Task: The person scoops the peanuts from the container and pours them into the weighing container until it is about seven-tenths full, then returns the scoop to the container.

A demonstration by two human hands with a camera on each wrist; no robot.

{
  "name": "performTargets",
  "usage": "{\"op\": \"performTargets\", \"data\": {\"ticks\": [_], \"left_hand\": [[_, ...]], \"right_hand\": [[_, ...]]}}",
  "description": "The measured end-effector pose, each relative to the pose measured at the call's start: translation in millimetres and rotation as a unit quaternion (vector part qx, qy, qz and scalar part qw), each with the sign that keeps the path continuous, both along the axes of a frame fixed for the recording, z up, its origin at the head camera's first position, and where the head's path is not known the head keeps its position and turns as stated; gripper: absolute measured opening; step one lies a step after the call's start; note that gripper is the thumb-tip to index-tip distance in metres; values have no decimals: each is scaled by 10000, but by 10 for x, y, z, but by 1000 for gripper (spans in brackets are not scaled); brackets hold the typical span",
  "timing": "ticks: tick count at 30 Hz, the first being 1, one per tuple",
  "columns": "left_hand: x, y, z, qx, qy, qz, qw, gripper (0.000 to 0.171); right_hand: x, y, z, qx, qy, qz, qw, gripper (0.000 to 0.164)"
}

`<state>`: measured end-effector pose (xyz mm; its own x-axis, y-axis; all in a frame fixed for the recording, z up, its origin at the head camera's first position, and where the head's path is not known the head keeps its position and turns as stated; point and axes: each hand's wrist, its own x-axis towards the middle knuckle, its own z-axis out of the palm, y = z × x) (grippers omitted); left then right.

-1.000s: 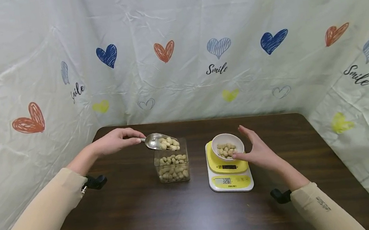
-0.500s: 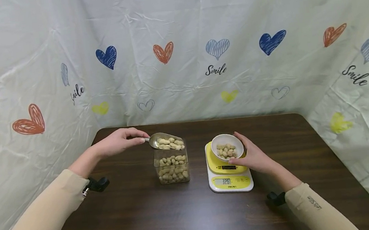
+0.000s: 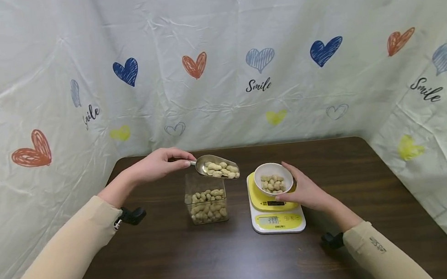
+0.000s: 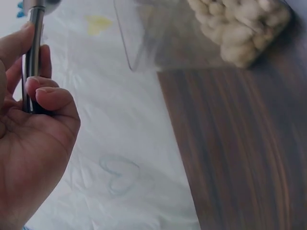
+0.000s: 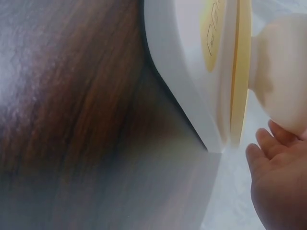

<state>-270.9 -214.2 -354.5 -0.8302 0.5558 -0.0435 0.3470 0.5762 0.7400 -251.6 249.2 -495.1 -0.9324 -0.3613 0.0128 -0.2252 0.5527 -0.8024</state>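
Note:
In the head view my left hand (image 3: 160,166) grips the handle of a metal scoop (image 3: 200,165) loaded with unshelled peanuts (image 3: 220,170). The scoop hangs above the clear square container (image 3: 204,183), its tip beyond the container's right side. More peanuts fill the container's lower part. Around the right side of a white bowl (image 3: 267,168) curls my right hand (image 3: 311,191), thumb in front and finger behind. Peanuts lie in the bowl, which stands on a yellow and white kitchen scale (image 3: 279,226). The left wrist view shows fingers wrapped round the scoop handle (image 4: 33,62).
Everything stands on a dark wooden table (image 3: 205,266). Behind it and at both sides hangs a white curtain (image 3: 210,26) printed with hearts. A black wrist camera (image 3: 133,215) sits at my left wrist and another (image 3: 332,240) at my right.
My left hand has carried the loaded scoop rightward, from over the container towards the bowl. My right hand has closed in round the bowl's side. The scale's displayed number has risen.

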Motion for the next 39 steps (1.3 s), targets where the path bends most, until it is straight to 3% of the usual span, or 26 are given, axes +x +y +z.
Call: {"op": "performTargets", "data": {"ticks": [11, 21, 29, 39], "left_hand": [[-178, 573, 62, 317, 18, -442, 9985, 26], [-364, 897, -5, 172, 69, -744, 9971, 24], [-512, 1067, -22, -300, 513, -964, 9936, 24], [-504, 1267, 4, -1205, 1152, -907, 9818, 24]], "right_hand": [[13, -40, 60, 97, -107, -118, 9998, 114], [-6, -89, 59, -38, -196, -65, 9998, 115], [13, -88, 68, -34, -186, -125, 9997, 116], [37, -36, 68, 30, -184, -202, 9996, 116]]}}
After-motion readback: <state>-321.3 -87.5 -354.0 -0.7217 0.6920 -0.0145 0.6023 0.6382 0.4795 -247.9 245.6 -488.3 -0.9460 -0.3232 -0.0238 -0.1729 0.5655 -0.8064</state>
